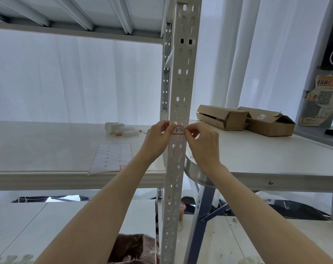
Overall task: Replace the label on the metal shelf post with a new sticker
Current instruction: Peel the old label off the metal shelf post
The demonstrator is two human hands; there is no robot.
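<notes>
A white perforated metal shelf post (182,77) runs up the middle of the head view. A small red-bordered label (178,130) with black handwriting lies across the post at shelf height. My left hand (158,139) pinches the label's left end, thumb against the post's left edge. My right hand (204,143) pinches its right end with thumb and forefinger. Both forearms reach up from the bottom of the frame. On the shelf board (47,149) to the left lies a sticker sheet (112,158) with a red-edged outline, mostly peeled, one red-bordered sticker left at its lower right corner.
White tubes and a cap (122,129) lie on the shelf behind the sheet. Two opened cardboard boxes (245,120) sit on the table (276,159) to the right. A metal round rim (195,173) hangs by the post. White curtains fill the background; posters hang at far right.
</notes>
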